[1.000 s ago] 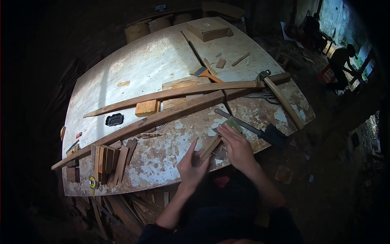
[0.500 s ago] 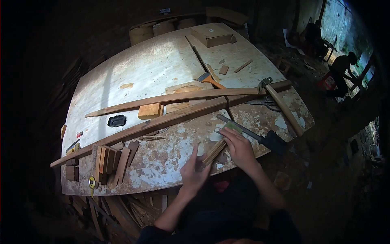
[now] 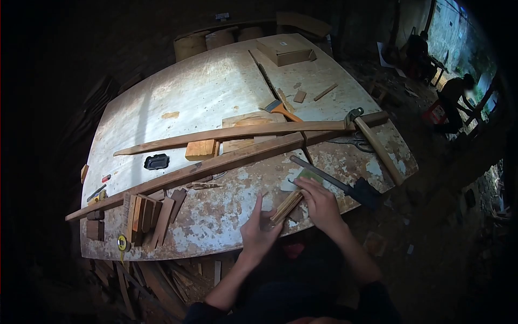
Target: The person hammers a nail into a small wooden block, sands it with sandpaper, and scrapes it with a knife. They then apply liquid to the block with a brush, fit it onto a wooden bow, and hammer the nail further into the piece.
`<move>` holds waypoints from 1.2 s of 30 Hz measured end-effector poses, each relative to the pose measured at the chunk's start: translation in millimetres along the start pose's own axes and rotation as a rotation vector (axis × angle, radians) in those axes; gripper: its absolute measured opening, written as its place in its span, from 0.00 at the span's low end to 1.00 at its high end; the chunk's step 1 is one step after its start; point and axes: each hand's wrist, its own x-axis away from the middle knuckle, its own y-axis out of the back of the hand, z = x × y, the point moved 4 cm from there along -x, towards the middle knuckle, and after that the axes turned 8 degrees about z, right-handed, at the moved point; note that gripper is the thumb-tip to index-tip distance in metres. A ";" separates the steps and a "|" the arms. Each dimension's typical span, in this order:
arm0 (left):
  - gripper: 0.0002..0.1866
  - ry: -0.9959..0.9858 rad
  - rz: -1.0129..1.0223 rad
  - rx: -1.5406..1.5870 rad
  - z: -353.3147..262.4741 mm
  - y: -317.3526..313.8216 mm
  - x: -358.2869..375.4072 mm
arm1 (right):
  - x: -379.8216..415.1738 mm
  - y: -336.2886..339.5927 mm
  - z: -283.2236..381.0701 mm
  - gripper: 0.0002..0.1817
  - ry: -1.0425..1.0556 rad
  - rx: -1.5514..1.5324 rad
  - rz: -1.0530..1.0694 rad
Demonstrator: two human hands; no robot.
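A short grooved strip of wood (image 3: 287, 206) slants between my hands, close over the front edge of the worktable (image 3: 205, 232). Its near end rests in the fingers of my left hand (image 3: 258, 232), whose thumb sticks up. Over the far end bends my right hand (image 3: 321, 205), closed on a green-and-white folded sheet that looks like sandpaper (image 3: 308, 174). Part of the sheet is hidden under the fingers. Just beyond that hand lies a dark metal file (image 3: 326, 175) with a black handle.
Two long wooden bars (image 3: 237, 156) cross the table. A hammer (image 3: 380, 151), a paintbrush (image 3: 283, 110) and a cardboard box (image 3: 286, 49) lie beyond. Wood blocks (image 3: 143, 216) and a tape measure (image 3: 123, 243) sit at left. Another person (image 3: 456, 100) bends over at far right.
My right hand and the sheet have shifted slightly down along the wood strip, showing more of the strip's top. My left hand stays around its near end.
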 end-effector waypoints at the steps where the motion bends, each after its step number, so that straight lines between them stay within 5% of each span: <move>1: 0.54 -0.007 -0.016 0.008 0.1 -0.9 -3.2 | 0.0 0.4 -3.9 0.18 -0.012 0.010 -0.043; 4: 0.51 -0.012 -0.028 -0.001 -5.0 2.5 -8.8 | 10.8 -10.3 18.5 0.18 0.082 0.154 0.002; 8: 0.49 -0.004 0.006 0.027 3.3 1.2 -8.4 | 9.6 0.0 -5.2 0.18 -0.185 -0.053 -0.061; 13: 0.48 0.025 -0.020 0.041 -2.2 6.4 -11.0 | 29.7 -17.6 58.2 0.19 0.190 0.048 0.147; 17: 0.47 0.006 -0.034 0.017 -2.1 3.3 -9.7 | 10.3 -3.4 12.4 0.19 -0.015 0.189 0.041; 21: 0.42 -0.025 -0.047 -0.001 -6.2 6.2 -9.6 | 31.0 -28.3 68.1 0.18 0.258 0.051 0.162; 25: 0.36 -0.090 -0.113 0.049 -9.5 3.4 -9.0 | 11.2 -5.6 34.7 0.21 0.005 0.206 0.123; 29: 0.35 -0.146 -0.155 0.016 -5.2 6.0 -5.0 | 26.1 -25.8 72.5 0.21 0.179 0.103 0.127; 36: 0.41 -0.194 -0.197 -0.059 -12.7 11.5 -9.8 | 16.7 -11.3 53.3 0.23 0.069 0.070 0.050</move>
